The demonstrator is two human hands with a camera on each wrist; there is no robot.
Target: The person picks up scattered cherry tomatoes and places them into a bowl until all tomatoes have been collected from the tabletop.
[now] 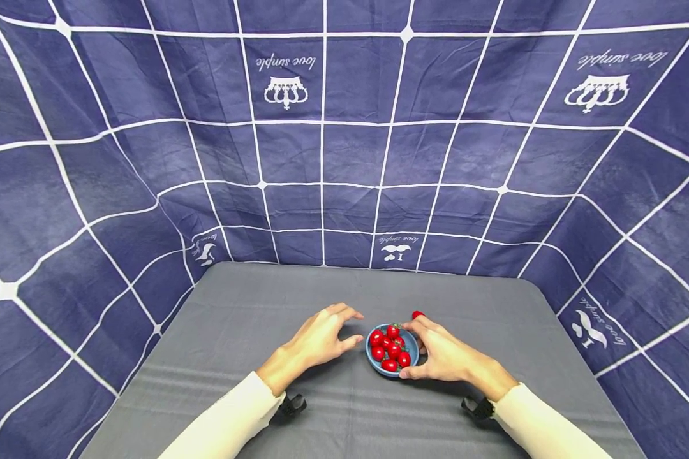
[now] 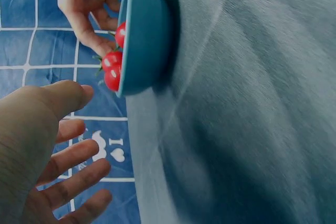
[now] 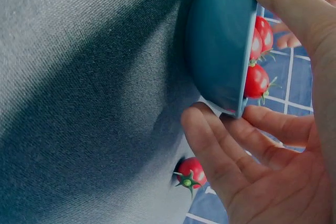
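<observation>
A small blue bowl (image 1: pixel 411 345) stands on the grey table and holds several red cherry tomatoes (image 1: pixel 393 350) with green stems. My right hand (image 1: pixel 443 350) spans the bowl's right side, thumb at the near rim and fingers at the far rim. In the right wrist view the thumb and fingertips meet the blue bowl (image 3: pixel 220 40) on opposite sides. Left of the bowl, my left hand (image 1: pixel 321 335) hovers with spread fingers, holding nothing and apart from the rim. One loose cherry tomato (image 3: pixel 191 173) lies on the table beyond the right hand's fingers, partly hidden in the head view.
The grey cloth-covered table (image 1: pixel 298 287) reaches back to a dark blue curtain (image 1: pixel 350 153) with white grid lines. More curtain hangs at the left and right sides. Black straps (image 1: pixel 479 408) circle both wrists beside the cream sleeves (image 1: pixel 224 421).
</observation>
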